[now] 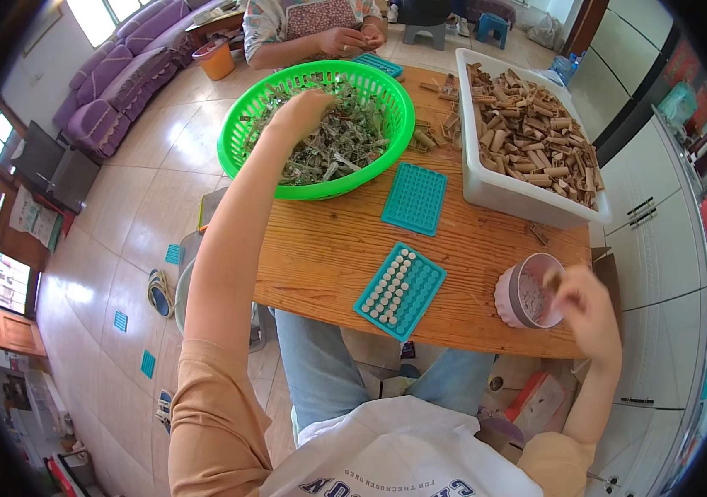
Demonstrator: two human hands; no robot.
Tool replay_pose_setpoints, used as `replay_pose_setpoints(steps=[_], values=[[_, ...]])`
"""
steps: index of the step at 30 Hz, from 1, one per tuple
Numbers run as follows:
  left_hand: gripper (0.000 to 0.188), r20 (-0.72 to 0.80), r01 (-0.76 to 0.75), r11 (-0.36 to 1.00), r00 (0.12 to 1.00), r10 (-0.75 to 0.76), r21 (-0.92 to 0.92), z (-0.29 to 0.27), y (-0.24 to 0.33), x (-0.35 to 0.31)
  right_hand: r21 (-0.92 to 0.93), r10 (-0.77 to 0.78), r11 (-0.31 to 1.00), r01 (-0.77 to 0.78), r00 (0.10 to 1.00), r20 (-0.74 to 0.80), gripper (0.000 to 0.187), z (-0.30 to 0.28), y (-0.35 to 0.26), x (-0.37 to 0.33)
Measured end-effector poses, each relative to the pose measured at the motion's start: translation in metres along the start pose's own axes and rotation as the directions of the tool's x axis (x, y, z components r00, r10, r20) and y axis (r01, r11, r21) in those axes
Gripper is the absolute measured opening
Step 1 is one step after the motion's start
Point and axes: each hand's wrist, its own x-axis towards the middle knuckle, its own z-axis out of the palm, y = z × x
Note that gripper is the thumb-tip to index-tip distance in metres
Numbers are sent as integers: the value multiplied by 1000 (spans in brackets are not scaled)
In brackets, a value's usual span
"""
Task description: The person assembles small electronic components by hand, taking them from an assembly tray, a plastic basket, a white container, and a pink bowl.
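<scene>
My left hand (302, 114) reaches over a bright green slatted basket (320, 192) heaped with crinkled, clear and greenish strips (341, 156). Its fingertips are lost against the heap, so I cannot tell whether they grip anything. At the right edge of the table my right hand (583, 305) is at the rim of a pink cup (509, 301) with pale bits inside. The fingers are closed and blurred, around a small brownish piece too unclear to name. Between my hands lies a teal pitted tray (421, 305) with rows of white round pieces (388, 286). Beyond it is another teal tray (414, 199).
A white bin (494, 192) of brown tube-like pieces (527, 132) stands at the far right of the wooden table (312, 273). Loose brown pieces lie beside it. Across the table, a person's hands (353, 38) work above another teal tray (380, 64). White cabinets line the right side.
</scene>
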Motion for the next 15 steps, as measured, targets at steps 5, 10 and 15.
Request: replay_pose_setpoints(steps=[5,10,15], values=[[18,-486,94,927,830,-274,-364,-31,1,23,268,239,939,-215,969,-60,8,4,-5,-71],[19,-407,-11,631,773,-486,-775,-96,0,9,223,187,963,-149,970,-158,6,11,9,-67],[27,-469,-254,457,758,-454,-852,-114,55,-13,424,121,905,-39,978,-168,5,30,-2,-40]])
